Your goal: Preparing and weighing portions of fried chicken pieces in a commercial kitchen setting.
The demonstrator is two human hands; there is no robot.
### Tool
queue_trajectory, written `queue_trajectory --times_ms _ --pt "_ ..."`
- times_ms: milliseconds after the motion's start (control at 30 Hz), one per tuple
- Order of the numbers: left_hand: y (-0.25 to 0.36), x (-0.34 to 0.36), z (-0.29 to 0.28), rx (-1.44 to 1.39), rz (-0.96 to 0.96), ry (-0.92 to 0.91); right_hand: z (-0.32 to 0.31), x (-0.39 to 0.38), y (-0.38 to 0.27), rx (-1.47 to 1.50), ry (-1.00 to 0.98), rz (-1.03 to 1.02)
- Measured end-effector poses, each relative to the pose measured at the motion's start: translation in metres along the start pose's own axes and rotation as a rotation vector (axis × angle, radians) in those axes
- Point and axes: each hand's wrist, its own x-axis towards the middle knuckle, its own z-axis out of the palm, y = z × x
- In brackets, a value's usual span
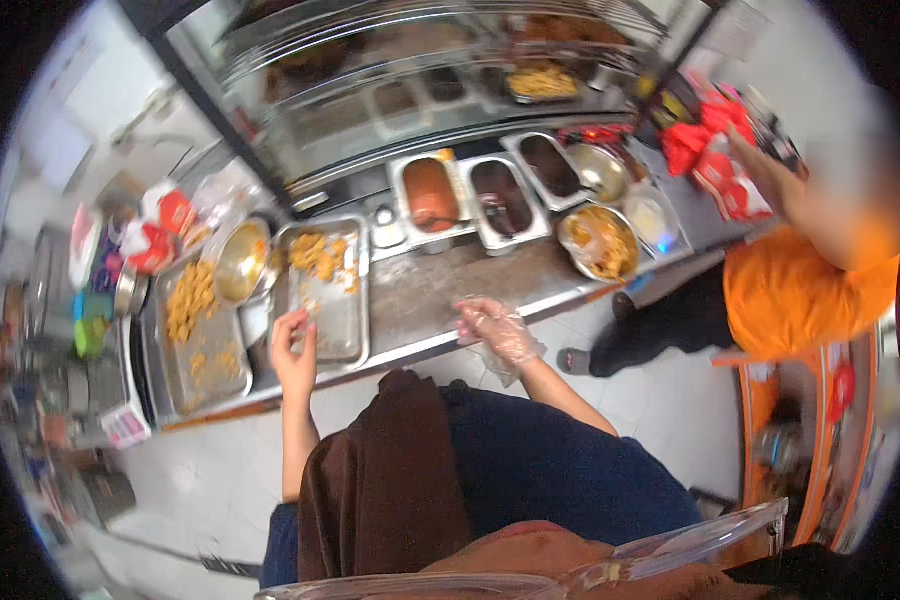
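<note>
My bare left hand point(295, 340) is at the near edge of a metal tray point(323, 337) with fried pieces point(316, 255), its fingers loosely bent and apart, holding nothing visible. My right hand point(495, 330) wears a clear plastic glove and is over the front of the steel counter point(415, 290). Its fingers are curled closed; loose plastic hangs below, and what they hold, if anything, is unclear. A second tray point(175, 375) with fried pieces and a steel bowl point(240, 260) lie to the left.
Sauce pans point(429, 195) line the counter's back, below a display case point(390, 130). A bowl of coated food point(598, 243) sits at right. A co-worker in orange point(810, 295) stands right, an arm toward red packages point(710, 160). An orange shelf unit point(820, 420) is behind them.
</note>
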Motion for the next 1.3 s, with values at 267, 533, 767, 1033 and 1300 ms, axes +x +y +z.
queue_trajectory --times_ms 267,533,767,1033,1300 --pt "-0.080 0.022 -0.046 -0.419 -0.524 0.189 0.025 0.000 0.009 -0.301 0.159 -0.063" --pt "-0.122 0.059 -0.048 -0.818 -0.785 0.297 0.063 0.010 -0.002 -0.173 0.185 -0.067" --pt "-0.123 0.059 -0.058 -0.944 -0.732 0.277 0.076 0.023 -0.002 -0.160 0.144 -0.073" --pt "-0.063 -0.015 -0.091 -0.680 -0.674 0.394 0.088 0.028 0.002 -0.216 0.032 -0.030" --pt "-0.060 -0.123 -0.182 -0.994 -0.735 0.517 0.169 0.077 0.004 -0.278 -0.262 -0.052"
